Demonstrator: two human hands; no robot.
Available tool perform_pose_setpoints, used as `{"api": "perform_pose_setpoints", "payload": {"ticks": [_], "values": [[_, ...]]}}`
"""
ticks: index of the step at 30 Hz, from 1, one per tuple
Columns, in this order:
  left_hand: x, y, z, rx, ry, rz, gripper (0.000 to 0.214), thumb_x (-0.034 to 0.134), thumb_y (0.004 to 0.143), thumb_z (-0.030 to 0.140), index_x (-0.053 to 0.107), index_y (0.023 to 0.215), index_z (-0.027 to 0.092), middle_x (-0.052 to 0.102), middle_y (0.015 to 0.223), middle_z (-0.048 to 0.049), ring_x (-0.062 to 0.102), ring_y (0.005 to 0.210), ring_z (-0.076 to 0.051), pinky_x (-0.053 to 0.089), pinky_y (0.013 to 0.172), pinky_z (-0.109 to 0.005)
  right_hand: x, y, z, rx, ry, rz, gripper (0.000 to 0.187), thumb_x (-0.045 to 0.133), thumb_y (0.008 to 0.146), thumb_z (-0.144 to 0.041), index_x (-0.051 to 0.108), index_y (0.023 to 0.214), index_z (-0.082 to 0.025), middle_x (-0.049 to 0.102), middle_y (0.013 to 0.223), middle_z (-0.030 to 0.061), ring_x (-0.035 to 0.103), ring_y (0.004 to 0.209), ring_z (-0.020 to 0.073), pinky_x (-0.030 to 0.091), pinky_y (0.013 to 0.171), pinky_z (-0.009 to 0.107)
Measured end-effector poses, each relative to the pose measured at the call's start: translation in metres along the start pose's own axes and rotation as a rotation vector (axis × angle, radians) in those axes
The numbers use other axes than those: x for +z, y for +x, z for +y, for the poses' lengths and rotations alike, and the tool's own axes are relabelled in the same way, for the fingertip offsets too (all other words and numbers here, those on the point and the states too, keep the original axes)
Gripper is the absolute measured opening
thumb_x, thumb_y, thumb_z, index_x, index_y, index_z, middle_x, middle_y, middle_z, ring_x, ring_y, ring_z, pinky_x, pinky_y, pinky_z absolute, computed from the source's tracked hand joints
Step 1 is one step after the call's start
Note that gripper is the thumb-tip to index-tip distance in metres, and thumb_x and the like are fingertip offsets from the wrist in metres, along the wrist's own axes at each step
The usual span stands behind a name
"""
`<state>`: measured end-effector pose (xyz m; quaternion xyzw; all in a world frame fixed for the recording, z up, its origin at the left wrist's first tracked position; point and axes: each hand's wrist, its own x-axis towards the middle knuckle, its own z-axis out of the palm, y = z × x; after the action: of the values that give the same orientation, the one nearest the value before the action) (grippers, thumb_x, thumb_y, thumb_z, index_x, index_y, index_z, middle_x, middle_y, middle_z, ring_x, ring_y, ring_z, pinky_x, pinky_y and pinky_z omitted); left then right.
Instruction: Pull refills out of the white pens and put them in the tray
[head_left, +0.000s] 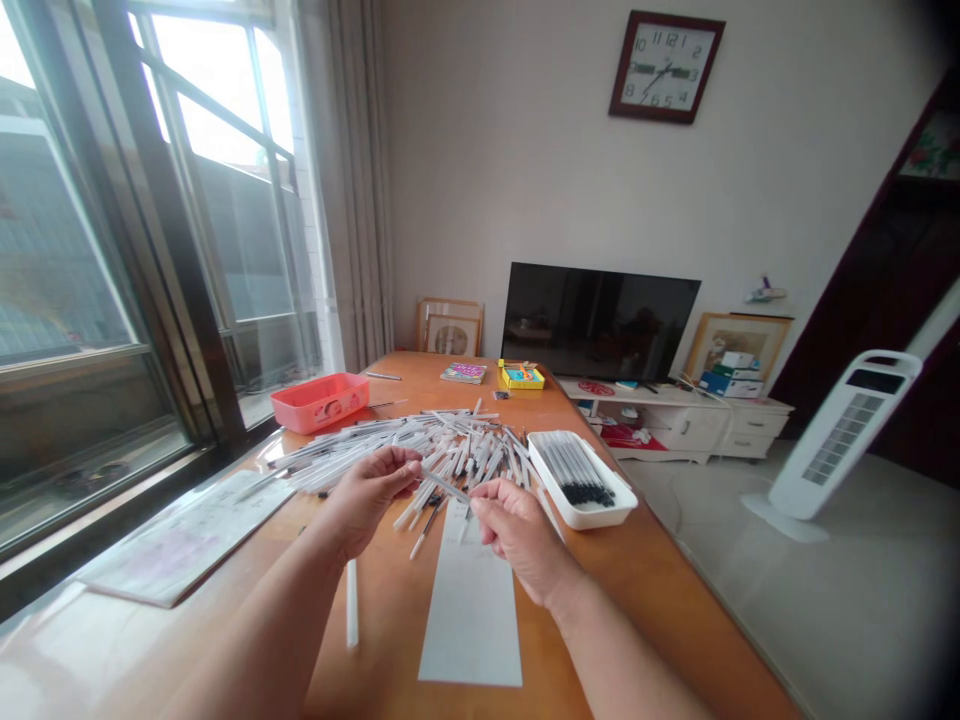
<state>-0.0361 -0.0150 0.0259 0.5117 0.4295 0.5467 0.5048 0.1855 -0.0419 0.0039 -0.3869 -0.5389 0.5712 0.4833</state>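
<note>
My left hand (371, 492) and my right hand (514, 530) are raised above the wooden table (652, 590), both pinched on one thin white pen barrel (444, 485) that spans between them. Behind the hands lies a large heap of white pen barrels (450, 445). A white tray (581, 480) of assembled pens with dark tips sits just to the right of the heap. Below the hands lie a white paper strip (472, 610) and a single white barrel (351, 602).
A pink basket (321, 401) stands at the left by the window. A plastic-covered sheet (180, 540) lies near the left edge. Small coloured boxes (521, 375) sit at the far end. A television (596, 322), a low cabinet and a white fan (836, 435) stand beyond.
</note>
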Motion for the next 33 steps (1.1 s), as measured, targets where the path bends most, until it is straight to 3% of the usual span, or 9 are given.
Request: {"api": "perform_pose_setpoints", "payload": {"ticks": [7,13,25,33], "values": [[0.02,-0.003,-0.006,-0.04,-0.089,0.096,0.048,0.08,0.071,0.045,0.071,0.105,0.012,0.068,0.078,-0.0042,0.063,0.071,-0.015,0.05,0.075,-0.03,0.007,0.0,0.007,-0.132,-0.081,-0.098,0.033,0.061,0.089,-0.047,0.067,0.099,-0.017,0.048,0.064,-0.0053,0.033,0.056,0.0093,0.028,0.054,0.023],[0.024,-0.001,-0.013,-0.029,-0.084,0.101,0.044,0.079,0.073,0.046,0.072,0.099,0.011,0.067,0.073,-0.0037,0.062,0.068,-0.014,0.05,0.073,-0.029,0.005,-0.001,0.005,-0.196,-0.177,-0.059,0.031,0.059,0.091,-0.045,0.07,0.096,-0.017,0.046,0.063,-0.0047,0.033,0.057,0.0105,0.028,0.054,0.024],[0.038,0.002,-0.02,-0.008,-0.161,0.165,0.044,0.08,0.072,0.044,0.072,0.1,0.011,0.069,0.075,-0.0041,0.062,0.067,-0.013,0.051,0.07,-0.027,0.007,0.004,0.014,-0.255,-0.217,0.009,0.028,0.056,0.093,-0.042,0.065,0.093,-0.016,0.046,0.065,-0.0042,0.036,0.058,0.0105,0.032,0.055,0.024],[0.041,0.003,-0.019,0.005,-0.234,0.185,0.046,0.084,0.067,0.041,0.072,0.101,0.013,0.07,0.082,-0.0043,0.062,0.068,-0.012,0.052,0.072,-0.028,0.009,0.008,0.008,-0.201,-0.17,-0.013,0.027,0.059,0.091,-0.044,0.06,0.09,-0.017,0.041,0.06,-0.0071,0.031,0.052,0.0088,0.024,0.049,0.022]]}}
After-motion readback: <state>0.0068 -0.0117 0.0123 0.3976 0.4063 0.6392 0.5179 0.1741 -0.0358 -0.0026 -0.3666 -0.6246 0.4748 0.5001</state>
